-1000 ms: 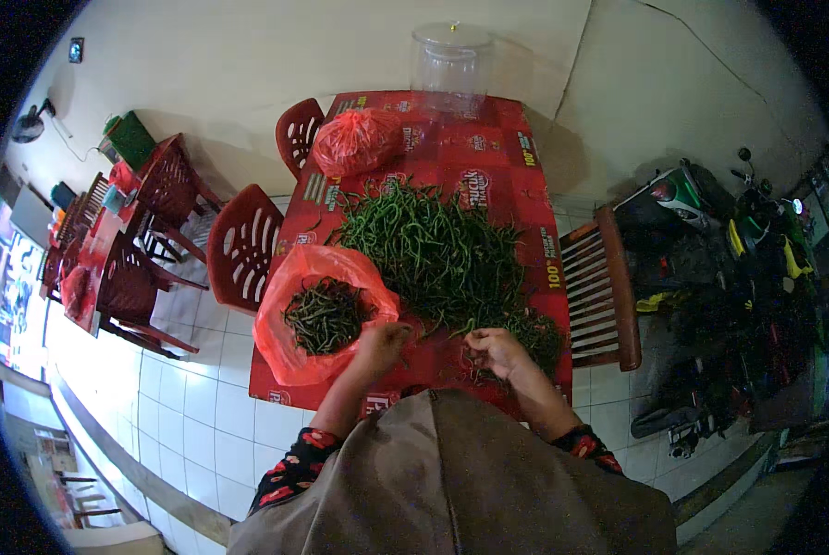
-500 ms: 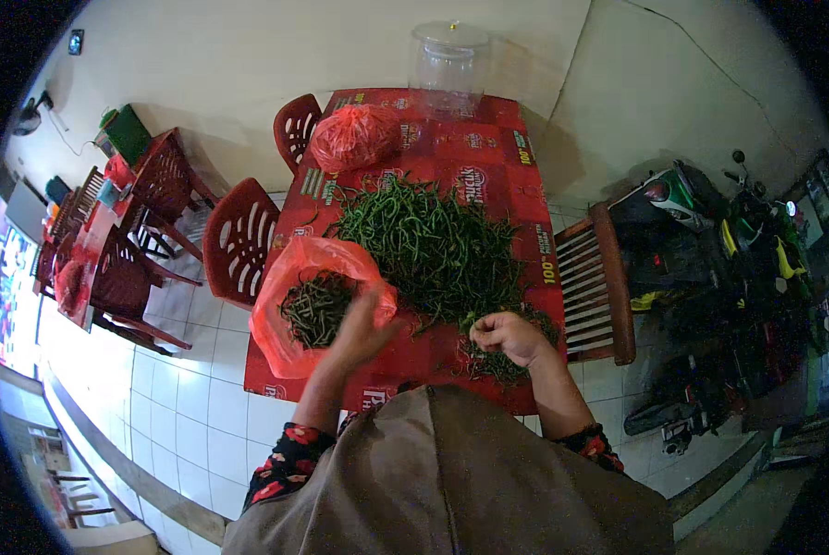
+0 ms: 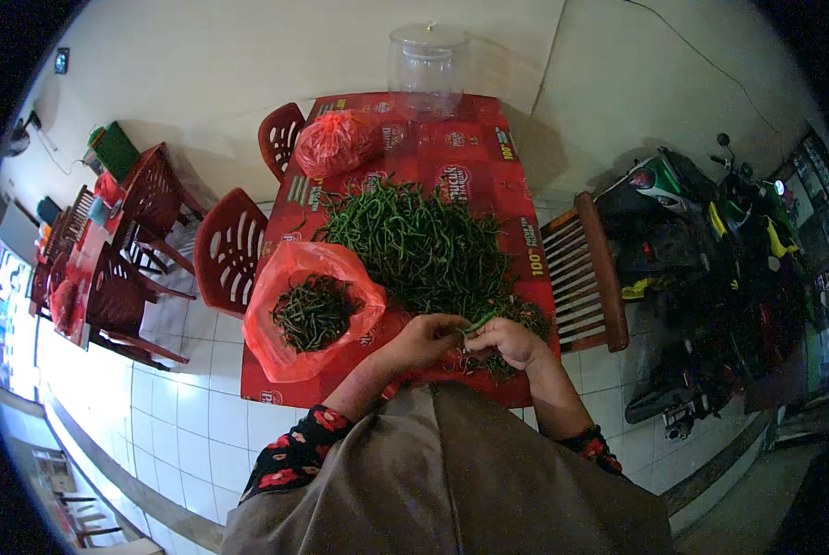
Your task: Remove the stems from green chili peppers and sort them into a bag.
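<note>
Close together at the table's near edge, my left hand [image 3: 428,339] and my right hand [image 3: 511,342] both pinch one green chili [image 3: 478,323]. The fingers of both are closed, and part of the chili is hidden by them. Beyond them spreads a large heap of long green chilies [image 3: 414,240]. Below and beside my right hand lies a smaller pile of thin green bits, perhaps stems [image 3: 490,364]. Left of my hands an open red plastic bag [image 3: 271,356] holds a mound of darker-looking chilies [image 3: 313,313].
A bulging, closed red plastic bag [image 3: 337,145] and a clear lidded container [image 3: 426,69] stand at the far end of the red-covered table [image 3: 479,139]. Red chairs [image 3: 232,250] line the left side. A wooden slatted bench [image 3: 585,273] and a parked motorbike [image 3: 682,194] are on the right.
My left hand has moved from the open bag's edge rightward to my right hand, and now grips the chili with it. The view has shifted slightly.
</note>
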`<state>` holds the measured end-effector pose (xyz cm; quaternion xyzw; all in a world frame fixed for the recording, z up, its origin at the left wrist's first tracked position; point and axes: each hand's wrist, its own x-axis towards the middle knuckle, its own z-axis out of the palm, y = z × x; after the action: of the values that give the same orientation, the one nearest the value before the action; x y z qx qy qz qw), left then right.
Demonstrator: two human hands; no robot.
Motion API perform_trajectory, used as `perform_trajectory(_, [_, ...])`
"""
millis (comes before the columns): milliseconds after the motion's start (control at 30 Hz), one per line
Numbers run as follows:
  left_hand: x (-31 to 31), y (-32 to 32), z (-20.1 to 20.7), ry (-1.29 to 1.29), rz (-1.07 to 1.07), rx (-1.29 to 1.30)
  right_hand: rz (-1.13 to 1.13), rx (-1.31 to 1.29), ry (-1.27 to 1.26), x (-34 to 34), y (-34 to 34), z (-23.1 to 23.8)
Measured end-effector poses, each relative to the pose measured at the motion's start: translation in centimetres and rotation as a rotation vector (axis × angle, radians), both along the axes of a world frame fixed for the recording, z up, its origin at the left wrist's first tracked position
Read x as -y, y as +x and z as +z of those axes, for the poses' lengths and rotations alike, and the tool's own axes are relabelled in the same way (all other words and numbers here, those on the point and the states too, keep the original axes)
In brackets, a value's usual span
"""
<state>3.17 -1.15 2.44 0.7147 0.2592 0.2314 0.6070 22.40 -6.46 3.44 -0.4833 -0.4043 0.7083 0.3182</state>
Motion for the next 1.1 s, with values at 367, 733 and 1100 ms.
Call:
perform_trajectory(367, [0.2,0.8,1.0,-0.205,-0.01,-0.292,0.36,0.529,0.112,0.4,-0.5,0.2])
perform_trajectory(733, [0.6,0.3,-2.8,0.01,0.242,-0.379,0.072,0.63,0.224,1.2,-0.6,-2.8])
perform_trajectory(1100, [1.1,0.1,-4.5,-0.53,0.257,-0.129,-0.106,0.711,0.733,2.6,-2.7,-2.3])
